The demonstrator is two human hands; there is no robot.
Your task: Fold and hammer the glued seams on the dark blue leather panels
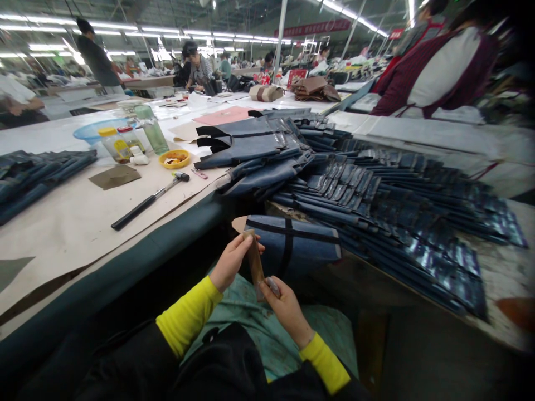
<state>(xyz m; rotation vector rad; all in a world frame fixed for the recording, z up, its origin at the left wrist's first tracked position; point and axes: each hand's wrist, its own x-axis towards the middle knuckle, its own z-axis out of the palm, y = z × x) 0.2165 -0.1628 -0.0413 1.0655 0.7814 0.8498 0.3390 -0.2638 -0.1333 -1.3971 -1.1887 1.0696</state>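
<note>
Over the green-covered lap (328, 331), left hand (232, 257) pinches the brown strip (254, 260) near its top, right hand (285, 307) its lower end; two-end grip probably keeps it straight. Blue panel (307, 243) just behind; can't tell if left fingers hold it too. Hammer (144, 208) lies on the table (67, 223), likely parked for reach.

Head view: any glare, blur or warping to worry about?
Head view: ceiling tubes look blown out; glare flecks the glossy blue pieces at right. Head view: wide-angle stretch and softness toward the edges, as on the maroon-clad person; under-table area near black. Head view, centre: left hand, right hand and brown strip stay readable.
</note>
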